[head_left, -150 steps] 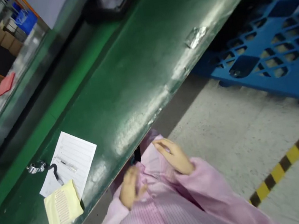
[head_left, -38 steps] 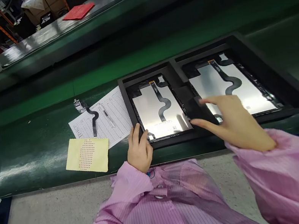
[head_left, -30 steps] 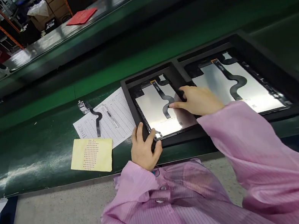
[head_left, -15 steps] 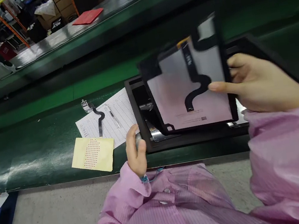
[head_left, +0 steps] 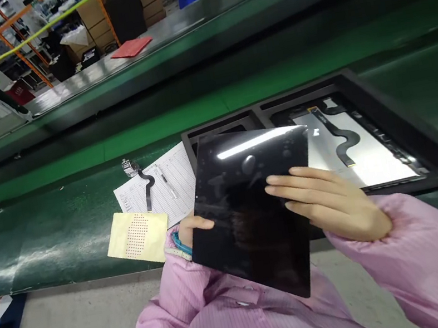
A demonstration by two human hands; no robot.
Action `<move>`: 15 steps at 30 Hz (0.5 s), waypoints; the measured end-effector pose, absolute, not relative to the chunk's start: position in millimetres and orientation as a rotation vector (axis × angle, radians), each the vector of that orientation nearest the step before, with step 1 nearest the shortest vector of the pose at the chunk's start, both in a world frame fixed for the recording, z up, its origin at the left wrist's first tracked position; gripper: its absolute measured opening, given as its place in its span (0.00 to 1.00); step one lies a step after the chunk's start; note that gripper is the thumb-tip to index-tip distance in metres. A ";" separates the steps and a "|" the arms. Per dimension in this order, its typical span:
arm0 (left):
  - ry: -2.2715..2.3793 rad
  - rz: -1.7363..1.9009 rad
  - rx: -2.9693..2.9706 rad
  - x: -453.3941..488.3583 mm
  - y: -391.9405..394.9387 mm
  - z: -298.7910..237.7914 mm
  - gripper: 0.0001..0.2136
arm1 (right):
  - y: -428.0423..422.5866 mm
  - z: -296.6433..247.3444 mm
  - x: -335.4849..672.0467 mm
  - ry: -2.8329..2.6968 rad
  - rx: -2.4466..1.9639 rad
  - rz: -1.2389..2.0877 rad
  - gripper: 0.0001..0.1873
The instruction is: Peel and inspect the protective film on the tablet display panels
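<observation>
A black glossy display panel (head_left: pixel 252 209) is tilted in front of my body, its dark glass face toward me, with a bright reflection and some smudges on it. My left hand (head_left: pixel 194 226) grips its left edge, thumb on the glass and the other fingers hidden behind. At the right edge my right hand (head_left: pixel 331 200) holds it, fingers stretched over the glass and thumb out of sight. Behind the panel lies a black foam tray (head_left: pixel 351 85). A second display panel (head_left: pixel 374 153) rests in its right compartment, silvery back up, with a black ribbon cable (head_left: pixel 335 135).
Left of the tray are a printed sheet (head_left: pixel 182 182), a pen (head_left: pixel 166 182), a small part with a black flex cable (head_left: pixel 149 190) and a yellow label sheet (head_left: pixel 137 237). A red packet (head_left: pixel 131 47) lies on the ledge beyond the green bench (head_left: pixel 44 229).
The panel has been turned from its pinkish back to its black glass face and brought lower, closer to me. My left hand has taken hold of its left edge.
</observation>
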State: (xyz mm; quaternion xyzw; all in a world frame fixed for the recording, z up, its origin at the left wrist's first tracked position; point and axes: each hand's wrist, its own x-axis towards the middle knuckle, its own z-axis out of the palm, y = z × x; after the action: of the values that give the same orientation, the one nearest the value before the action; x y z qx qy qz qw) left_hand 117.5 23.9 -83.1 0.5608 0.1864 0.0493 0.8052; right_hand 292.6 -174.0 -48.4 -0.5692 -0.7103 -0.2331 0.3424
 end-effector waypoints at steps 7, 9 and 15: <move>0.434 -0.004 0.986 96.9 10.8 -70.8 0.22 | -182.7 -13.0 290.5 -0.971 -2.017 -0.437 0.25; 0.448 -0.013 0.966 93.4 7.4 -70.6 0.23 | -175.2 -8.2 293.9 -0.775 -2.001 -0.195 0.22; 0.523 0.040 0.923 79.4 -6.9 -77.5 0.21 | -151.6 -9.1 291.3 -0.907 -2.030 -0.671 0.10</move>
State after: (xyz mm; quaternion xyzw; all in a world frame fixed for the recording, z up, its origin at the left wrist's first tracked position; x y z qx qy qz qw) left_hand 79.4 -6.9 -77.5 0.4403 0.2493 0.0189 0.8623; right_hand 291.3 -151.6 -9.1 -0.8019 -0.3581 -0.2649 0.3981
